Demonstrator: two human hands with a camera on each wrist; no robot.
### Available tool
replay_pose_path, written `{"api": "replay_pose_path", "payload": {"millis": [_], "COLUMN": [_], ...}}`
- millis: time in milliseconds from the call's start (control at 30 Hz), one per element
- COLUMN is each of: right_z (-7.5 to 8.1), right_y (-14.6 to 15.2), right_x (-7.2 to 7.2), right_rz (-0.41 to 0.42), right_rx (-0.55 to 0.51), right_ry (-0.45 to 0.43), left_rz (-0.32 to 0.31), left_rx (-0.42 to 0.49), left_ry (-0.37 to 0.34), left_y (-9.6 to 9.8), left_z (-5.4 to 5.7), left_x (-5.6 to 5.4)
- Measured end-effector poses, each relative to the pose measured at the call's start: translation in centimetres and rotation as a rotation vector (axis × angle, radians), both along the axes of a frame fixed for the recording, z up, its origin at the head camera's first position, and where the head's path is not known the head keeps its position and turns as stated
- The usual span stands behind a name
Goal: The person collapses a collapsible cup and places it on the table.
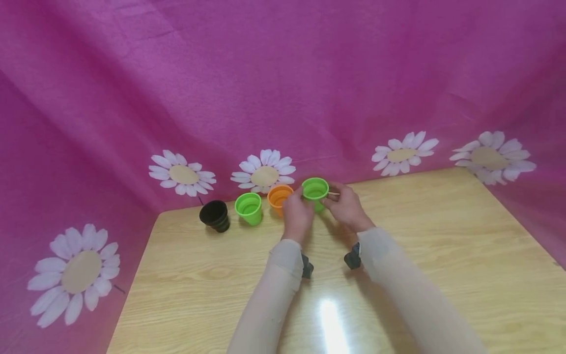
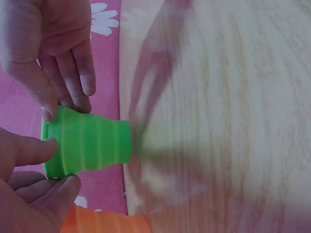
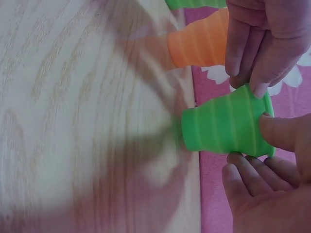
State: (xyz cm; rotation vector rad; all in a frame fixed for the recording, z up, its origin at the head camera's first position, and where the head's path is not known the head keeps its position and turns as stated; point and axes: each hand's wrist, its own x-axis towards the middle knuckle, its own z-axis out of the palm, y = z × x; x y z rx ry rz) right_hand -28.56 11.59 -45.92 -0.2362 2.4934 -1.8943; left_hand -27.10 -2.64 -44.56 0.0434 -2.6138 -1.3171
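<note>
Cloth backdrop (image 1: 287, 88): magenta, hanging behind the far edge and down the sides, printed with 5 white daisies (image 1: 81, 273) at roughly 9, 10, 11, 1 and 2 o'clock from the middle of the surface.
Table (image 1: 190, 295): pale wood grain, with a bright streak of glare (image 1: 333, 327) at 6 o'clock.
Held green cup (image 1: 315, 191): at 12 o'clock on the table, by the far edge, upright with its mouth up, its ringed wall narrowing toward the base; whether that base touches the wood I cannot tell.
Left hand (image 1: 298, 214): at 7 o'clock from the held green cup, grasping it near the rim, thumb and fingers against the wall.
Right hand (image 1: 348, 206): at 4 o'clock from it, pinching the same cup near the rim between thumb and fingers.
Orange cup (image 1: 276, 196): near the held green cup, toward 9 o'clock, apart from it and partly hidden by the left hand.
Second green cup (image 1: 249, 209): farther along toward 9 o'clock, upright.
Black cup (image 1: 215, 215): last of the 4, between 8 and 9 o'clock.
Sleeves (image 1: 269, 305): pale, with 2 dark devices (image 1: 307, 267) at the wrists.
</note>
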Motion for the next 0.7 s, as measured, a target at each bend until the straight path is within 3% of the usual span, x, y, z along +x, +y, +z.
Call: {"api": "replay_pose_path", "payload": {"millis": [200,433,600,700], "right_z": [1.0,2.0,3.0,3.6], "right_y": [0.2,0.8,1.2,1.3], "right_x": [0.7,1.6,2.7,3.3], "right_rz": [0.031,0.043,0.034,0.024], "right_rx": [0.026,0.067,0.131,0.151], "right_ry": [0.015,0.047,0.131,0.172], "left_rz": [-0.013,-0.046,-0.070,-0.090], "left_rx": [0.060,0.061,0.071,0.026], "left_ry": [-0.016,0.061,0.102,0.144], "left_y": [-0.6,-1.4,-1.7,-2.1], "left_z": [0.7,1.4,2.0,2.5], "left_x": [0.3,1.2,2.0,2.5]}}
